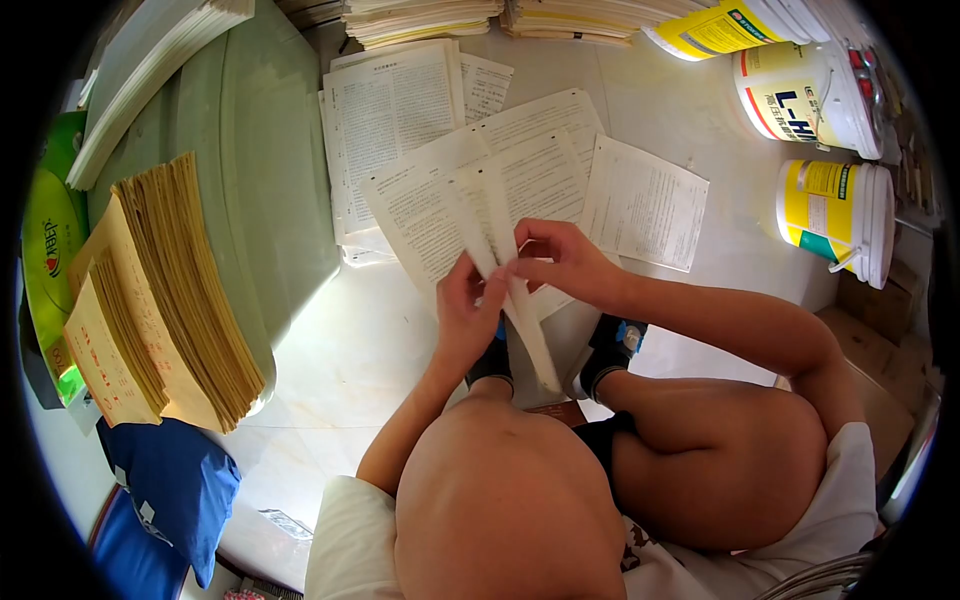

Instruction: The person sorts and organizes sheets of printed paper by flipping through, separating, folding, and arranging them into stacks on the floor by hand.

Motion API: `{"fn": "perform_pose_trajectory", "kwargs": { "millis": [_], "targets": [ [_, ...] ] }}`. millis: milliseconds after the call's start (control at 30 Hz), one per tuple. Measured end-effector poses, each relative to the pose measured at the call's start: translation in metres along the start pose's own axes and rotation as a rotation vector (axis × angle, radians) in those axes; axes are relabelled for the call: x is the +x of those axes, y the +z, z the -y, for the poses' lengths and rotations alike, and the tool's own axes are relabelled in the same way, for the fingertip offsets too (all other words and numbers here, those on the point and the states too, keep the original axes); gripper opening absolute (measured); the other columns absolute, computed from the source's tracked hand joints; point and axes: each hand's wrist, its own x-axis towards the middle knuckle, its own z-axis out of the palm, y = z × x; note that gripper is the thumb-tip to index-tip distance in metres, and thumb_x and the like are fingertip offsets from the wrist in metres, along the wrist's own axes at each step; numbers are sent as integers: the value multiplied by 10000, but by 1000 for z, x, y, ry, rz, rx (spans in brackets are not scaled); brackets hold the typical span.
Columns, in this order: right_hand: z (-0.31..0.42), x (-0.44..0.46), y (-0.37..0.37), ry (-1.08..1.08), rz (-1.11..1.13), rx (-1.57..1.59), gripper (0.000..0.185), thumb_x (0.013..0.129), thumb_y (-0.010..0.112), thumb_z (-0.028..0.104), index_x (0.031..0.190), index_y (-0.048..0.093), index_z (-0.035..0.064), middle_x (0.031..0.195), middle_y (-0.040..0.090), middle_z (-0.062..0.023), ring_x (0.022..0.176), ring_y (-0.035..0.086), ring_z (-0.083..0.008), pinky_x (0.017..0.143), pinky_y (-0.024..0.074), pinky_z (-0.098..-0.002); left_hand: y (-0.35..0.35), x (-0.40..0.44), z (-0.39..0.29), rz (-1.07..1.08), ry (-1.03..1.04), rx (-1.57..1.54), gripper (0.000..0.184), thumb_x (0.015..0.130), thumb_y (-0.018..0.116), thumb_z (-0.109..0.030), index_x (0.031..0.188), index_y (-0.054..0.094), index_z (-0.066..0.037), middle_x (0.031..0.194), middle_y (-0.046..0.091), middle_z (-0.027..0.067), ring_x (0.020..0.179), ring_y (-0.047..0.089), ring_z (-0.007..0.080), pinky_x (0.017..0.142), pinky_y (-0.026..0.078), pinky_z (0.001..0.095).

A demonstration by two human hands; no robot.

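Note:
Printed sheets [425, 200] are held up between my two hands, above the floor near my feet. My left hand [470, 308] pinches the folded edge of the sheets from the left, with its thumb near the middle. From the right, my right hand [565, 262] grips the same edge, fingers curled and thumb pressed on the paper. The two thumbs nearly touch. A narrow strip of paper hangs below them. Beyond lies a stack of printed pages [385, 120], and a single printed sheet [645, 200] rests on the floor to the right.
Brown envelopes [185, 290] stand on a pale green surface [260, 150] at left. Paper stacks [420, 20] line the back. Yellow-and-white buckets [832, 215] stand at right, near cardboard boxes [870, 365]. Blue fabric [185, 480] lies at lower left. My knees are close below my hands.

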Motion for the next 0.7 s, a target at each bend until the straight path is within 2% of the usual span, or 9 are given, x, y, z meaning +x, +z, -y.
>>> {"fn": "perform_pose_trajectory", "kwargs": {
  "millis": [100,233,300,333,367,433,500,633,700],
  "targets": [
    [9,-3,-8,73,-96,136,203,963,640,139,1148,653,55,1051,666,-4,959,643,-102,805,558,-292,-9,-1,4,-84,-21,47,189,1016,633,-98,1099,640,71,875,703,83,762,637,105,713,553,270],
    [35,-11,-60,55,-396,-14,402,928,601,241,1296,642,84,1120,654,25,1003,568,-84,834,454,-266,-34,-2,3,-156,-29,27,201,1030,614,-88,1153,649,68,929,708,64,803,617,90,739,524,257],
    [48,-14,-100,-126,-405,188,476,940,568,258,1352,594,21,1183,665,-47,1090,597,-135,959,484,-307,-43,-1,-2,-191,-36,0,206,1041,598,-77,1187,645,61,996,699,44,872,598,77,788,490,244],
    [28,-14,-152,-114,-543,265,495,959,554,267,1375,565,-2,1202,661,-75,1109,612,-165,1011,488,-333,-45,-1,-5,-197,-35,-6,206,1041,598,-77,1187,645,61,996,699,44,872,598,77,788,490,244],
    [68,-32,-150,-143,-472,209,501,980,533,252,1419,542,9,1241,659,-89,1137,614,-178,1023,486,-334,-46,-1,-7,-184,-47,-26,207,1043,599,-76,1193,645,59,1009,700,47,882,600,78,801,492,248],
    [86,-52,-198,-184,-416,265,482,998,474,218,1434,545,23,1241,672,-95,1097,650,-190,996,527,-355,-45,1,-8,-174,-53,-47,209,1044,599,-75,1198,645,58,1023,700,51,891,602,79,814,495,251],
    [101,-80,-235,-194,-389,316,463,1000,466,222,1396,577,10,1195,694,-110,1048,678,-199,953,552,-350,-38,4,-7,-114,-55,-91,213,1043,601,-75,1207,637,55,1046,700,54,915,614,88,837,500,255],
    [117,-130,-295,-251,-529,401,461,998,468,219,1370,592,-23,1192,705,-144,1053,688,-224,949,549,-350,-12,17,-4,-19,-30,-102,238,1045,607,-83,1239,620,54,1071,708,63,951,627,94,861,510,266],
    [129,-149,-296,-283,-525,356,471,992,474,213,1381,586,-27,1217,696,-145,1076,676,-223,968,534,-348,4,30,-6,174,60,40,234,1010,664,-126,1193,621,13,1135,690,100,1029,644,181,907,523,334]
  ]
}}
